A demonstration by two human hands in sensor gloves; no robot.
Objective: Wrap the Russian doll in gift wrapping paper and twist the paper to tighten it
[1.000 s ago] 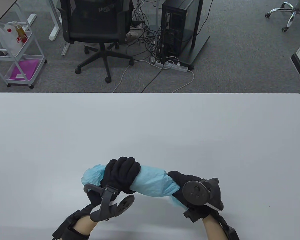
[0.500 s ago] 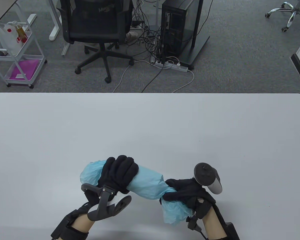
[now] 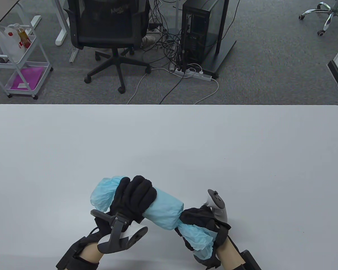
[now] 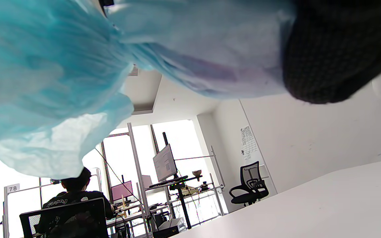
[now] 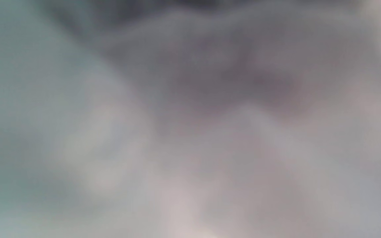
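A: Where's the doll?
B: Hidden inside the blue wrapping paper [image 3: 164,209], above the table [image 3: 169,140]; left hand [image 3: 135,197] wraps it, right hand [image 3: 198,222] clamps the twisted end.
A: Beyond the table?
B: Office chair [image 3: 108,28], computer tower [image 3: 198,31].

White table [image 3: 169,135]; wrapped bundle [image 3: 164,209] prob. lifted.

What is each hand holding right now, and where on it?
Left hand wraps round the body of the blue paper bundle. Right hand has its grip on the bundle's gathered right end, at the twist. The doll itself is hidden inside.
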